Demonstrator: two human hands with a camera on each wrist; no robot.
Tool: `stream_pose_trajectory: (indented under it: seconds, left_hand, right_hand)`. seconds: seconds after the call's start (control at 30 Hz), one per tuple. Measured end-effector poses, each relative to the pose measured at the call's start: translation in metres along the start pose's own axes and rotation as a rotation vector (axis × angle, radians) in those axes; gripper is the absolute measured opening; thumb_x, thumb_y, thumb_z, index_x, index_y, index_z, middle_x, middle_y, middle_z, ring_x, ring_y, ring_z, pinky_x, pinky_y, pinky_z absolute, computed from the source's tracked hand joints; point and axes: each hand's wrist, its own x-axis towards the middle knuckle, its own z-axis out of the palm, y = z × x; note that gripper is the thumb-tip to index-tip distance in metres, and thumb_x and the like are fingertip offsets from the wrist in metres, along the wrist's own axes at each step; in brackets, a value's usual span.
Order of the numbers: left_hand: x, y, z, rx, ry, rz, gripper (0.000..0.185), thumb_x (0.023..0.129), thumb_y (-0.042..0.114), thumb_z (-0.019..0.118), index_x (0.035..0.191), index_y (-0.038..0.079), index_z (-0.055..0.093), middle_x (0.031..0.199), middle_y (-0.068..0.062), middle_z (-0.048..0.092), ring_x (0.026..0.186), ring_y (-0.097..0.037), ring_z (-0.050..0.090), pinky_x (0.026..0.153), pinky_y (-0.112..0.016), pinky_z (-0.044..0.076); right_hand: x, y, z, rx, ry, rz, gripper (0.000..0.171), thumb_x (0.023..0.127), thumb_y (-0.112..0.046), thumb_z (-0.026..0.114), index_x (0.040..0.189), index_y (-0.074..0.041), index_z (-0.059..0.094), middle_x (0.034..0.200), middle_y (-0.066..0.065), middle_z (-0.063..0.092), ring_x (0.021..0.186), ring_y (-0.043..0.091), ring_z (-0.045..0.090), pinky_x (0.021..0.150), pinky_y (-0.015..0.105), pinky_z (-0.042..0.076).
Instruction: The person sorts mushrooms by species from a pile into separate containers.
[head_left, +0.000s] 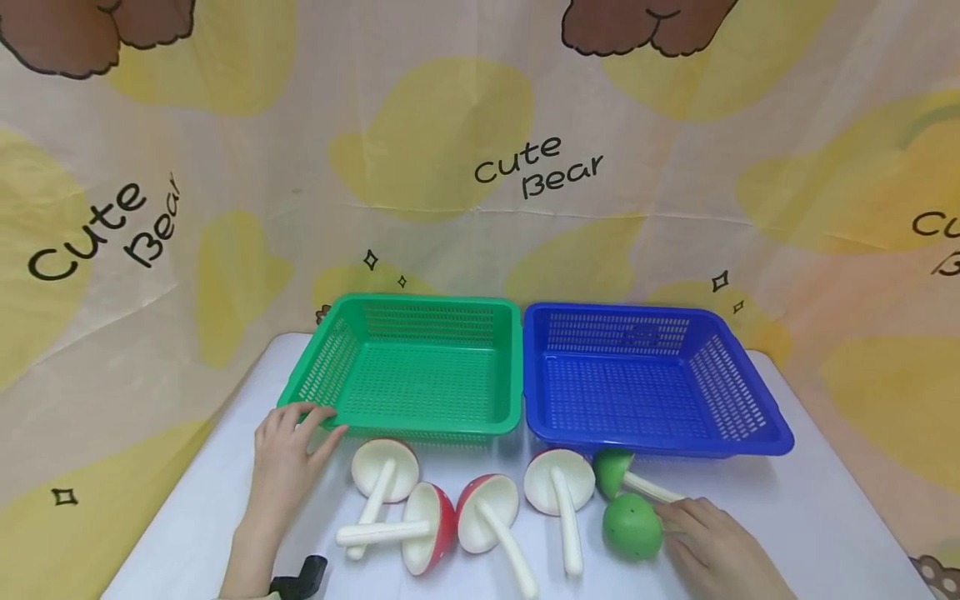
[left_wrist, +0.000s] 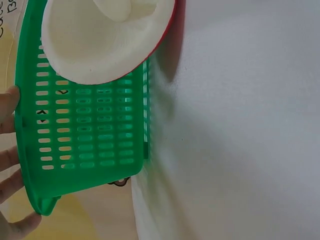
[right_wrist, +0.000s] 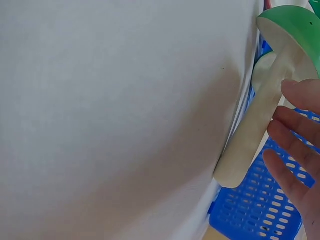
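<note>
Hands resting by baskets under "Cute Bear" cloth [head_left: 538, 169]
Left hand [head_left: 288, 454] is touching the green basket [head_left: 420, 429], fingers spread; right hand [head_left: 712, 546], fingers relaxed, is nearing a green mushroom [head_left: 632, 527].

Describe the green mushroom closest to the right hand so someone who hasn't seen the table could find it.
Start at the blue basket on the table's right side. In front of its near rim lie two green toy mushrooms; take the nearer one, beside the right hand. Unlike its neighbours, it shows a rounded green cap top instead of a cream underside.
</note>
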Motion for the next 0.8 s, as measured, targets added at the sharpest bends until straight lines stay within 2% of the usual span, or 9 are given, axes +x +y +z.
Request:
stream_pose_trajectory:
  seconds: [0.23,0.43,0.6,0.8]
  left_hand:
    - [0.0004,-0.0018,0.0013,0.004,-0.021,-0.020,0.030,0.073,0.018,0.081,0.099,0.012,0.067,0.103,-0.013,0.060,0.103,-0.036,0.048,0.095,-0.061,0.032]
    - [-0.0006,-0.0004,0.0020,0.003,-0.030,-0.030,0.030,0.073,0.018,0.081,0.099,0.013,0.066,0.104,-0.013,0.059,0.104,-0.036,0.047,0.095,-0.062,0.031]
    - [0.0001,0.0004,0.0006,0.001,-0.025,-0.030,0.030,0.073,0.017,0.081,0.099,0.012,0.067,0.103,-0.013,0.059,0.103,-0.036,0.047,0.095,-0.061,0.031]
    - [0.0003,0.0004,-0.0008,-0.005,-0.026,-0.039,0.029,0.074,0.017,0.081,0.099,0.012,0.066,0.104,-0.013,0.059,0.103,-0.035,0.046,0.095,-0.061,0.030]
  right_hand:
    - [0.0048,0.0004,0.0051,-0.037,-0.009,0.010,0.040,0.069,-0.011,0.077,0.106,-0.023,0.071,0.098,-0.023,0.061,0.087,0.000,0.054,0.079,0.016,0.039]
    - [0.0043,0.0034,0.0090,-0.082,-0.015,-0.023,0.034,0.066,-0.011,0.077,0.096,-0.024,0.070,0.088,-0.022,0.058,0.080,0.000,0.051,0.076,0.015,0.037]
    - [0.0060,0.0051,0.0096,-0.074,-0.002,-0.045,0.033,0.065,-0.010,0.076,0.094,-0.022,0.069,0.087,-0.020,0.057,0.080,0.001,0.051,0.076,0.016,0.039]
    - [0.0075,0.0027,0.0054,-0.068,-0.067,0.019,0.034,0.069,-0.011,0.079,0.098,-0.026,0.069,0.092,-0.022,0.058,0.085,-0.001,0.053,0.079,0.018,0.047]
